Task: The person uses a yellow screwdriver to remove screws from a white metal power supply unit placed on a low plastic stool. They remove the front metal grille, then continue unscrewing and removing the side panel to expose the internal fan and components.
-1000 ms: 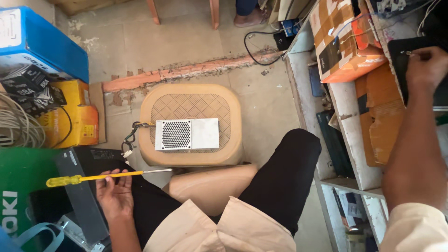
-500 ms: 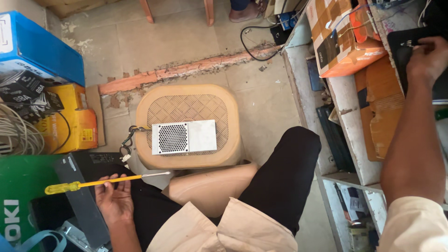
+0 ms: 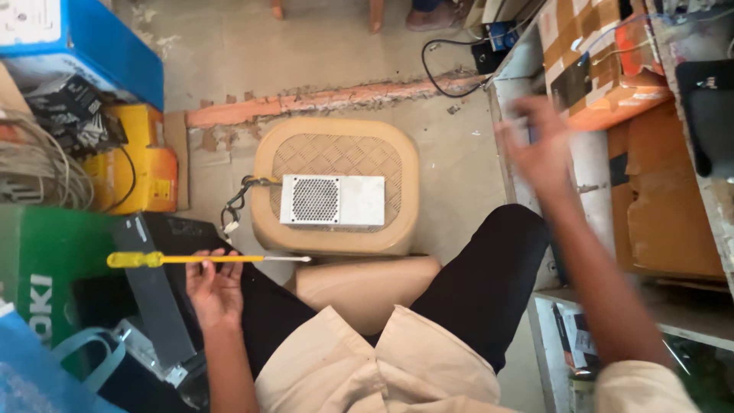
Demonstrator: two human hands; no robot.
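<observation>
Yellow plastic is showing on the handle of a long screwdriver (image 3: 200, 259), which the left hand (image 3: 216, 289) is pinching by the shaft between thumb and fingertips, the rest of the hand loosely open, so the tool is lying level above the lap. Just beyond its tip, a grey power supply unit (image 3: 332, 200) is sitting fan grille up on a tan plastic stool (image 3: 337, 141), apparently for easy reach. The right hand (image 3: 537, 145) is hanging blurred in front of the shelf (image 3: 590, 164), fingers spread, holding nothing.
</observation>
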